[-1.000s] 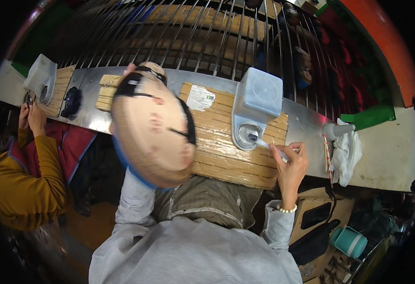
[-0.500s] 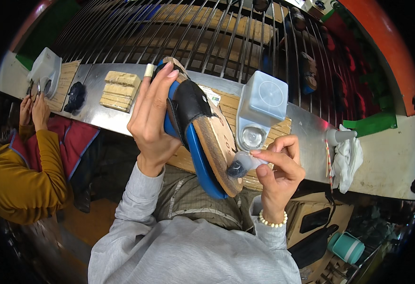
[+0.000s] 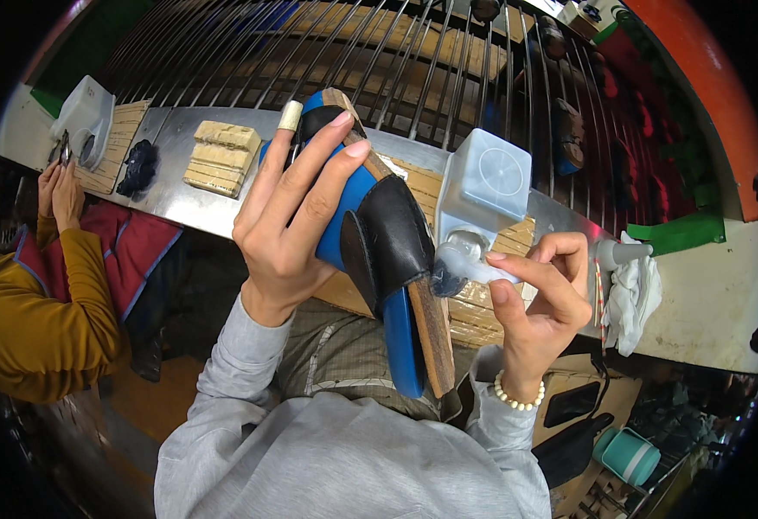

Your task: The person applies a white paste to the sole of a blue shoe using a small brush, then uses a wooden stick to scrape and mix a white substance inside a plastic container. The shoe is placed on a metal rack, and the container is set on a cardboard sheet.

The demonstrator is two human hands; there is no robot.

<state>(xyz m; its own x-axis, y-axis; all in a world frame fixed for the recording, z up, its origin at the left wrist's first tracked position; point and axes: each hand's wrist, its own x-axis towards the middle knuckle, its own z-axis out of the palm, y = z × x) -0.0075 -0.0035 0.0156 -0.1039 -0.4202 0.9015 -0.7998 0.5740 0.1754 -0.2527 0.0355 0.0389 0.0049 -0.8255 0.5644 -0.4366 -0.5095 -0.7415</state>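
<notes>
Held in my left hand (image 3: 288, 216) is a sandal (image 3: 386, 225) with a wide black strap and tan sole, fitted on a blue shoe last (image 3: 403, 342). A pale cover (image 3: 290, 115) wraps one fingertip of that hand. Thumb and fingers of my right hand (image 3: 543, 298) pinch a small whitish dauber (image 3: 476, 270) with a dark end. That dark end is close beside the sole's edge; I cannot tell whether it touches. Just behind the dauber stands a translucent plastic bottle (image 3: 487, 177) with a round, clear cup at its front.
A grooved tan block (image 3: 221, 158) sits on the metal bench (image 3: 184, 197). To the right lie a white cloth (image 3: 634, 294) and a grey nozzle (image 3: 623, 253). Metal bars (image 3: 379, 69) run behind. At left, a co-worker's hands (image 3: 65, 190) hold a dark tool.
My left hand has turned the sandal so its sole faces right, edge-on. My right hand has drawn the dauber slightly right and up, off the sole's upper face near its end.
</notes>
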